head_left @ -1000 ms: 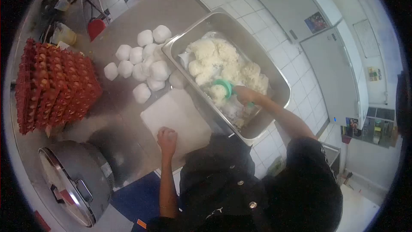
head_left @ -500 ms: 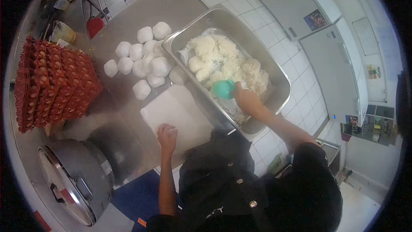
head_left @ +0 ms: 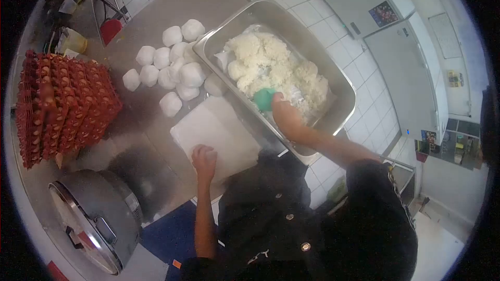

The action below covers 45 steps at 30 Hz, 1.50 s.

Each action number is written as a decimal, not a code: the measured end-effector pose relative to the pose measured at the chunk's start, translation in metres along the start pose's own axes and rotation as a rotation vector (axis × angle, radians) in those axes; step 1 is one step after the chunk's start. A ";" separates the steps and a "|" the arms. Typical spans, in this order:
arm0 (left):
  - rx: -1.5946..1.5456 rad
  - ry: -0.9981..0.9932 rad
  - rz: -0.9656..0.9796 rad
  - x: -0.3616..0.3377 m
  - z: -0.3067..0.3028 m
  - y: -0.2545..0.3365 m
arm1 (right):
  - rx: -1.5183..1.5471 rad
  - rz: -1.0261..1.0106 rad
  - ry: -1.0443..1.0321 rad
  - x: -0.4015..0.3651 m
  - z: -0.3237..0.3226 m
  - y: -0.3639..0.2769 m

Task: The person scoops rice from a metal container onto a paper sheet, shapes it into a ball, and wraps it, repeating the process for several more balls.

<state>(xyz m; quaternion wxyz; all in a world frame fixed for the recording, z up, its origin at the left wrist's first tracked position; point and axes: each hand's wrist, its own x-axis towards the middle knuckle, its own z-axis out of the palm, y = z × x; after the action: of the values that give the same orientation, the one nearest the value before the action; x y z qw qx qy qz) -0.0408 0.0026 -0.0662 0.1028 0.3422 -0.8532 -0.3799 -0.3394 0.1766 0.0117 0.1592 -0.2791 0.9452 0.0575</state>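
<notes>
My right hand grips a green rounded scoop low over the near long side of a deep steel pan. White cooked rice lies in clumps in that pan, and the scoop touches or nearly touches it. Whether the scoop has a handle is hidden by my fingers. On a stack of white paper sheets rests my left hand, its fingers curled and nothing visible in them. Several round white wrapped bundles sit beyond the paper, against the pan's left side.
Red egg trays full of eggs are stacked high at the left of the steel table. A large lidded metal pot stands at the lower left. Grey cabinets stand across the tiled floor at the right.
My right hand has moved the green scoop slightly left, toward the pan's near wall, and tilted it. My left hand stays on the paper. The whole view has shifted a little.
</notes>
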 end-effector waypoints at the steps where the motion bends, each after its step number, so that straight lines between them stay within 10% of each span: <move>1: -0.007 0.003 -0.001 0.000 0.000 0.001 | -0.030 -0.013 0.007 0.003 -0.007 -0.004; 7: 0.060 0.007 0.018 0.000 0.000 0.006 | 0.055 -0.367 -0.041 0.052 -0.036 0.005; 14: 0.001 0.025 0.031 -0.003 -0.001 0.002 | 0.369 -0.465 -1.124 0.155 -0.014 0.075; 24: -0.031 -0.003 0.040 0.000 -0.006 0.001 | 1.404 0.226 -1.708 0.072 0.006 0.157; 27: -0.070 -0.015 0.076 0.001 -0.003 -0.002 | 1.428 0.219 -1.254 0.017 -0.056 0.132; 37: -0.845 -0.136 -0.544 0.017 -0.047 -0.010 | 1.693 0.373 -1.193 -0.097 -0.100 0.008; 41: -1.134 -0.206 -0.605 0.024 -0.051 -0.038 | 1.861 0.224 -1.447 -0.111 -0.016 -0.034; 45: -1.189 -0.265 -0.580 0.025 -0.057 -0.041 | 1.684 0.370 -1.194 -0.107 0.008 -0.069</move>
<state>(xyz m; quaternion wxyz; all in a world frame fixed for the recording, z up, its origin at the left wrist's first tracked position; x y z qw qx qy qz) -0.0139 -0.0658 -0.0582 0.0620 0.3931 -0.3780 -0.8359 -0.2148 0.1748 0.0384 0.7313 0.1445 0.4755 -0.4670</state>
